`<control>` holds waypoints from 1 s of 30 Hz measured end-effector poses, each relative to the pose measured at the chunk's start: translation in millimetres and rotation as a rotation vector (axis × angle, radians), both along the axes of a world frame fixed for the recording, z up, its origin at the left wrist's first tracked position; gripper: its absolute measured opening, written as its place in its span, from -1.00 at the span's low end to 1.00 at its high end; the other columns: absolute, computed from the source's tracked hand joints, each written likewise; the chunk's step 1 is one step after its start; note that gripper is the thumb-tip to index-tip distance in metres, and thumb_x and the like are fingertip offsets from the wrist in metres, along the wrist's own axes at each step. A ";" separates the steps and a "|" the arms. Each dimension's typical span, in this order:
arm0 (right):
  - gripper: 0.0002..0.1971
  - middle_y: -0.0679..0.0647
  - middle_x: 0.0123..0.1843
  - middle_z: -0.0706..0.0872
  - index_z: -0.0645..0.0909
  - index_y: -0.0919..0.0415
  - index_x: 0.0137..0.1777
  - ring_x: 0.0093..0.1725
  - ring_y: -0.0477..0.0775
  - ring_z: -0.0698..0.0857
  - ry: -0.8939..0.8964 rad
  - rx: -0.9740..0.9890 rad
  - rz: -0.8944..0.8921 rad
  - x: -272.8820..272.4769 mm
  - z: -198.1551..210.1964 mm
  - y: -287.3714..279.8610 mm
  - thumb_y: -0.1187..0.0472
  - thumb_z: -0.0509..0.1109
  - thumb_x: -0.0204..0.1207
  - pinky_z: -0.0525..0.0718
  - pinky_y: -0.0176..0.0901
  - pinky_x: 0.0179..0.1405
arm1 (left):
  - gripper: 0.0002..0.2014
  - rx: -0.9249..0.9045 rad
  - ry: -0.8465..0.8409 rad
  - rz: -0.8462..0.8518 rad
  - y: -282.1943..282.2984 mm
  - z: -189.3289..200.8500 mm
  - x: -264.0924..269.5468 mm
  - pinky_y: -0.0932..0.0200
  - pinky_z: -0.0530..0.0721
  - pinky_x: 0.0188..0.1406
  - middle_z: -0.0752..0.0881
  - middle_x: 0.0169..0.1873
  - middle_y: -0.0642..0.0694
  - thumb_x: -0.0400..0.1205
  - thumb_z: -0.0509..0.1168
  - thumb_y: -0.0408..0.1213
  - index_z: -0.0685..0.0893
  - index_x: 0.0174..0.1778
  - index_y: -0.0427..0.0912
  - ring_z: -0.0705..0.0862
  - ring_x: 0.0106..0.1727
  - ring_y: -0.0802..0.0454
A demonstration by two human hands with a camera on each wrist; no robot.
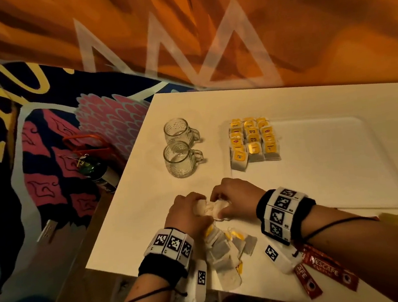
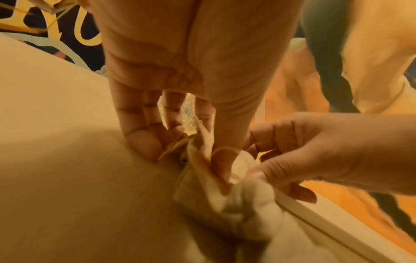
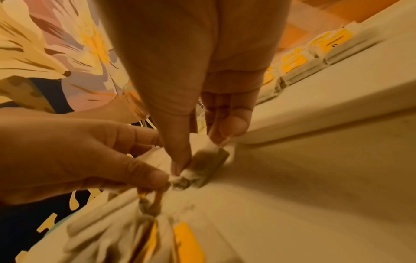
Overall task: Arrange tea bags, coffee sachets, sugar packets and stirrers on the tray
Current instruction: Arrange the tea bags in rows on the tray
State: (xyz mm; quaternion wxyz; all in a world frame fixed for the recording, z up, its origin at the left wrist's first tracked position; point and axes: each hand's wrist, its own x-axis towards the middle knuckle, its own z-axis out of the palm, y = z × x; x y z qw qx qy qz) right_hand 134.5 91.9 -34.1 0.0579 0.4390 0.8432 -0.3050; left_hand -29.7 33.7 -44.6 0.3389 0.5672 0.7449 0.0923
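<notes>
At the left of the white table (image 1: 135,207), two glass mugs (image 1: 180,148) are seen standing empty, one just beside the other, off the tray. Nearer the front edge, a tangle of tea bags (image 1: 210,209) is pinched by the left hand (image 1: 187,214), thumb and fingers curled onto the paper. The same tangle is gripped from the other side by the right hand (image 1: 236,201), its thumb and forefinger closed on one bag. A loose pile of tea bags (image 1: 229,251) is left lying below the two wrists. The step in hand is judged to be the separating of one bag from the clump, strings probably being caught together. On the tray (image 1: 342,159), three neat rows of tea bags (image 1: 254,142) are already laid at its left end, the rest being bare. Next, a gentle pull apart is called for, so that no paper is torn, then placement beside the rows. Red coffee sachets (image 1: 325,268) are left untouched on the table at the right.
</notes>
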 end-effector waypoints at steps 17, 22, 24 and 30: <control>-0.81 -0.16 -0.33 0.64 0.63 0.04 -0.19 -0.38 -0.24 0.56 0.348 -0.181 -0.355 46.0 8.9 -12.1 0.06 0.60 0.37 0.47 -0.41 -0.35 | -0.80 0.128 -0.523 -0.060 8.9 11.3 -5.0 0.21 0.62 -0.22 0.76 -0.25 0.10 0.43 0.54 -0.27 0.70 -0.12 0.03 0.67 -0.26 0.16; -0.83 0.10 -0.29 0.72 0.67 0.20 -0.15 -0.38 0.10 0.66 0.554 -0.408 -0.463 76.0 24.5 -10.8 0.18 0.60 0.40 0.66 -0.07 -0.35 | -0.84 0.088 -0.716 0.022 10.3 26.4 0.2 0.25 0.60 -0.40 0.68 -0.27 -0.12 0.57 0.43 -0.31 0.71 0.03 -0.03 0.59 -0.31 0.02; -0.87 0.12 -0.29 0.71 0.64 0.19 -0.19 -0.40 0.02 0.66 0.639 -0.478 -0.471 85.4 34.6 -11.4 0.25 0.57 0.42 0.68 -0.18 -0.35 | -0.86 0.071 -0.822 0.079 11.6 34.0 7.4 0.23 0.67 -0.39 0.68 -0.28 -0.13 0.63 0.33 -0.38 0.69 0.07 -0.12 0.64 -0.31 0.04; -0.86 0.15 -0.30 0.69 0.62 0.19 -0.24 -0.49 -0.08 0.65 0.771 -0.541 -0.438 89.5 54.5 -10.2 0.36 0.53 0.44 0.67 -0.28 -0.38 | -0.80 -0.138 -1.169 0.180 12.9 45.4 49.5 0.04 0.78 -0.31 0.75 -0.20 -0.27 0.72 0.14 -0.34 0.62 0.13 -0.32 0.75 -0.28 -0.13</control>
